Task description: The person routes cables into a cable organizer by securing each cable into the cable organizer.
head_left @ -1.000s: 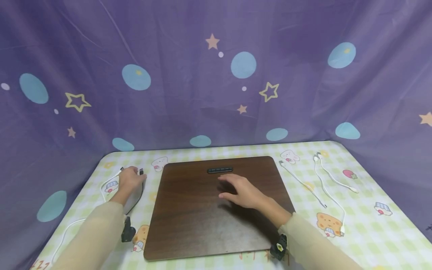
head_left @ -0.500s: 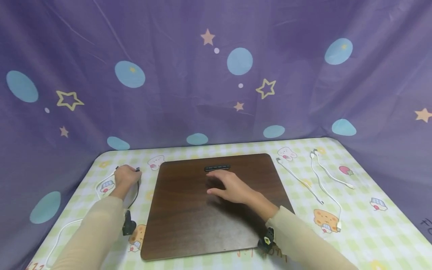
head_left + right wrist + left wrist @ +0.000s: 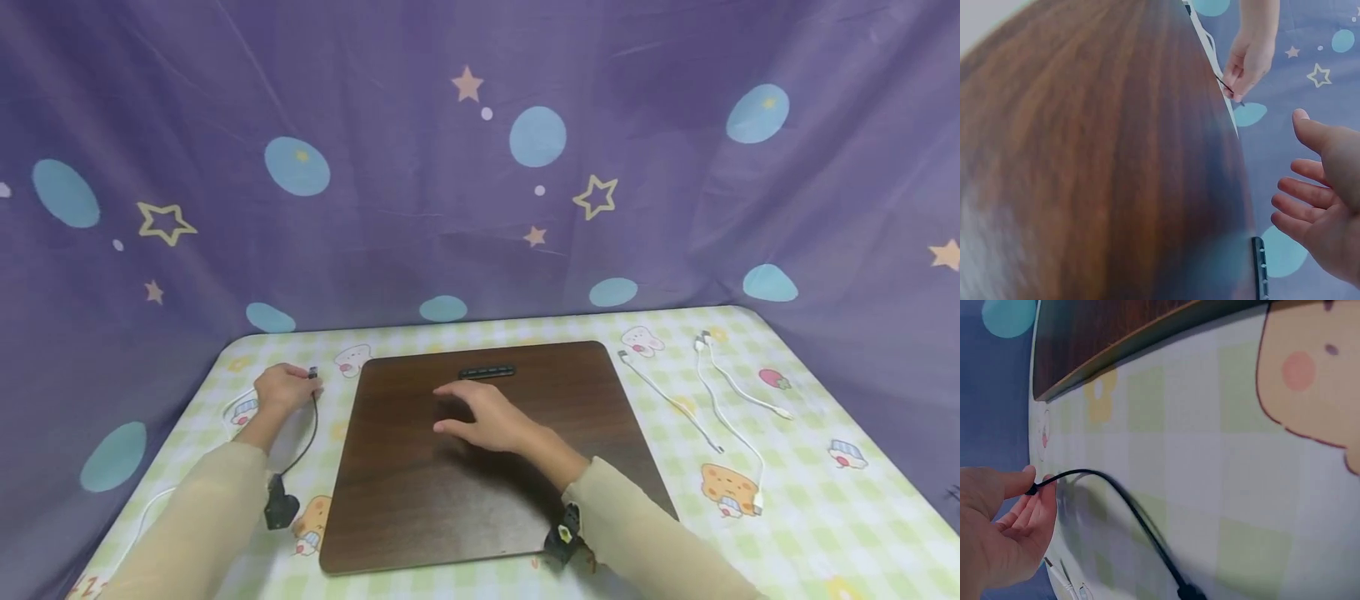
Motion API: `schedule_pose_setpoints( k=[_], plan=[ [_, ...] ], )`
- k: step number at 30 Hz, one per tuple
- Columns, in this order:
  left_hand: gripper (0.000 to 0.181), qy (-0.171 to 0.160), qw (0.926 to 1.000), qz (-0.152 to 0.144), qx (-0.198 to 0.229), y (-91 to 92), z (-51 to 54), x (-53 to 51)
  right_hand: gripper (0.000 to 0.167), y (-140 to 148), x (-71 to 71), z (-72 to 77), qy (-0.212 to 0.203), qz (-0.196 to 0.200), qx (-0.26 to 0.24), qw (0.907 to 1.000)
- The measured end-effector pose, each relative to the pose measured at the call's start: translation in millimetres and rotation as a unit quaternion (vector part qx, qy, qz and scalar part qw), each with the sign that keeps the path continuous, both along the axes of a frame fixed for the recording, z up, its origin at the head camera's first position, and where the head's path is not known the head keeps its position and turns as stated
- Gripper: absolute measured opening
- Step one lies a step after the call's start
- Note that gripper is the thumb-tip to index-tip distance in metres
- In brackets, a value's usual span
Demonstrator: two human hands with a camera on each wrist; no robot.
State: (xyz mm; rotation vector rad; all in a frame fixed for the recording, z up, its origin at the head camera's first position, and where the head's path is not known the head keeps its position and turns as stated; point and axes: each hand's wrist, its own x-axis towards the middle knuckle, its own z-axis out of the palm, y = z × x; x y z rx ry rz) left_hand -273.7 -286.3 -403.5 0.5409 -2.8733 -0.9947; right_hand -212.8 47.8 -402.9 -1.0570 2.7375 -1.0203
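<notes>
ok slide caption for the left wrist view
A left hand pinches a black cable near one end above checked cloth.

Purple fabric backdrop (image 3: 405,196) at the rear, wrinkled, printed with light-blue ovals (image 3: 537,137), peach stars (image 3: 467,84) and yellow outline stars (image 3: 596,197). Green-and-white checked tablecloth (image 3: 817,521); cartoon prints incl. strawberry (image 3: 773,379) and cupcake (image 3: 847,454), right side. Dark-brown wood-grain board (image 3: 405,508), rounded corners, flat on the cloth around the middle, some glare toward the near edge.
</notes>
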Motion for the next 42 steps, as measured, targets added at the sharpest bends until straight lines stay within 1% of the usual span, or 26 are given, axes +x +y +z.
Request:
schedule_pose_setpoints(
  k=[4,8,10,14,16,20,24,29,30,32,37,40,41,42],
  plan=[
    [0.035,-0.014,0.9975,0.001,0.069,0.1,5.6,0.6,0.052,-3.9,0.2,-4.8,-0.002,-0.005,-0.017,0.9998],
    [0.043,-0.021,0.9913,-0.007,0.13,-2.0,10.6,3.6,0.051,-9.9,-0.8,-9.9,-0.004,-0.021,-0.05,0.9985],
    [0.046,-0.025,0.9875,-0.004,0.155,-3.6,12.3,5.3,0.05,-14.2,-0.6,-11.7,-0.015,-0.033,-0.066,0.9972],
    [0.049,-0.027,0.9795,0.013,0.199,-6.2,15.2,8.9,0.048,-24.7,2.5,-14.1,-0.056,-0.046,-0.093,0.993],
    [0.047,-0.026,0.9749,0.019,0.22,-6.3,17.0,10.8,0.047,-30.6,4.4,-15.8,-0.067,-0.046,-0.103,0.9914],
    [0.039,-0.023,0.9624,0.017,0.27,-2.2,24.2,16.7,0.046,-42.6,8.8,-16.5,-0.08,-0.037,-0.125,0.9883],
    [0.034,-0.028,0.9531,0.012,0.301,5.6,34.9,24.0,0.045,-54.0,12.2,-14.6,-0.109,-0.028,-0.156,0.9813],
    [0.026,-0.028,0.9426,0.024,0.332,15.5,47.6,32.2,0.045,-68.9,14.5,-14.7,-0.148,-0.029,-0.169,0.9739],
    [0.026,-0.027,0.9417,0.024,0.334,17.4,49.5,33.6,0.044,-72.2,15.0,-14.9,-0.154,-0.028,-0.173,0.9723],
    [0.028,-0.026,0.9428,0.021,0.332,21.0,52.4,35.9,0.044,-78.7,16.7,-15.4,-0.172,-0.028,-0.184,0.9674],
    [0.044,-0.03,0.9541,0.009,0.298,30.7,58.8,39.7,0.041,-92.6,21.4,-16.4,-0.207,-0.02,-0.209,0.9554],
    [0.051,-0.037,0.9568,-0.001,0.288,36.6,64.8,41.5,0.039,-98.6,23.4,-17.6,-0.228,-0.017,-0.214,0.9496],
    [0.052,-0.039,0.957,-0.004,0.287,38.6,66.9,41.8,0.038,-100.7,23.8,-18.5,-0.237,-0.017,-0.218,0.9467],
    [0.053,-0.042,0.9567,-0.006,0.288,40.4,68.8,41.8,0.037,-102.8,24.3,-19.2,-0.249,-0.019,-0.225,0.9417]
  ],
)
